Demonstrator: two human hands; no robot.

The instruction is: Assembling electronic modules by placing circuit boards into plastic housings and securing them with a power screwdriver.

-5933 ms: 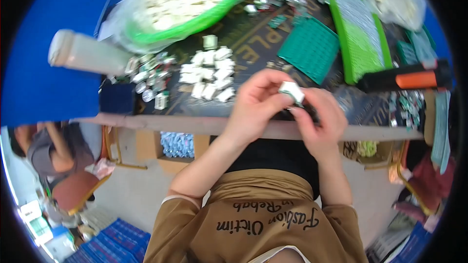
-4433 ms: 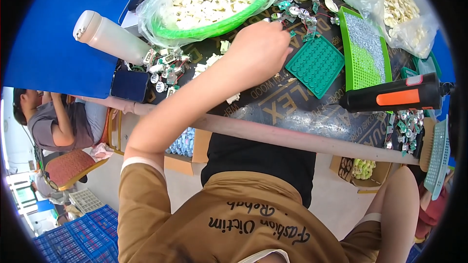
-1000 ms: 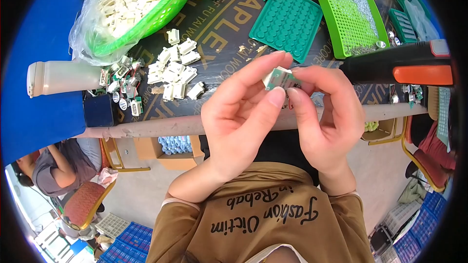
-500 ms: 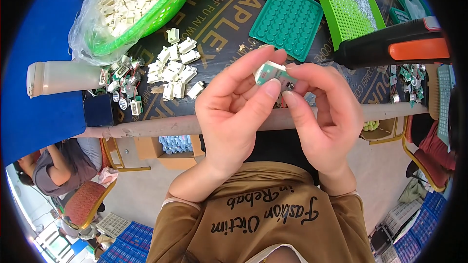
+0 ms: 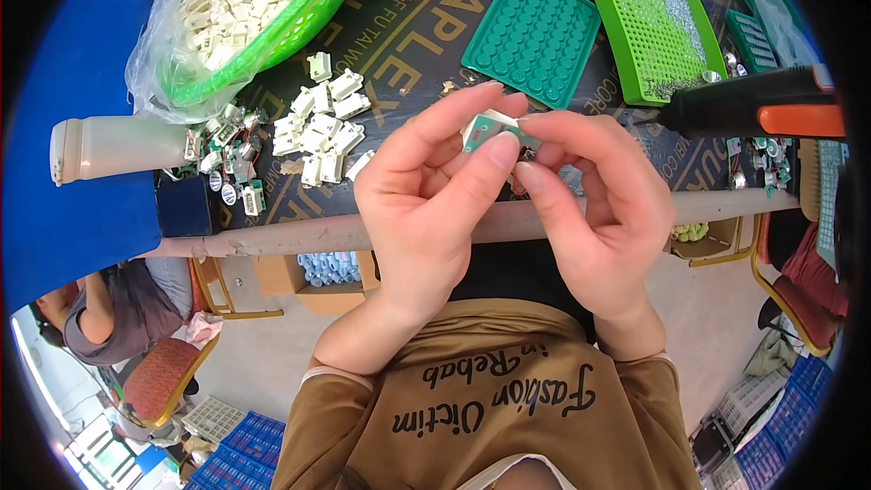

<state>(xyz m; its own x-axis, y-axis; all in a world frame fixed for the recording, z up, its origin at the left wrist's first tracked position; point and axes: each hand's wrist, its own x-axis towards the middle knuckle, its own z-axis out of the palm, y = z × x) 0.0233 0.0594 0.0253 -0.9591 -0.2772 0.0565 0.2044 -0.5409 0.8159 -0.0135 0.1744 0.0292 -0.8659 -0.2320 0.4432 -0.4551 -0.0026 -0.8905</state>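
Observation:
Over the table edge, my left hand (image 5: pixel 422 209) grips a small green circuit board (image 5: pixel 483 132) set against a white plastic housing (image 5: pixel 498 116). The left thumb presses on the board's face, with the fingers behind it. My right hand (image 5: pixel 608 209) pinches the right end of the same piece between thumb and forefinger. A bit of red wire shows below the board, between the two thumbs. Fingers hide much of the housing. To the left lies a loose group of white housings (image 5: pixel 319 132) like the held one.
A green basket (image 5: pixel 313 23) heaped with white housings stands far left. Wired circuit boards (image 5: pixel 238 150) lie beside a whitish cylinder (image 5: pixel 118 147). Beyond my hands are a teal tray (image 5: pixel 531 41) and a green perforated tray (image 5: pixel 653 73) with small metal parts. A black-and-orange tool (image 5: pixel 753 116) juts in at right.
Both hands have shifted slightly left, and the held board has tilted a little. The black-and-orange tool has moved to the right and uncovers more of the green perforated tray.

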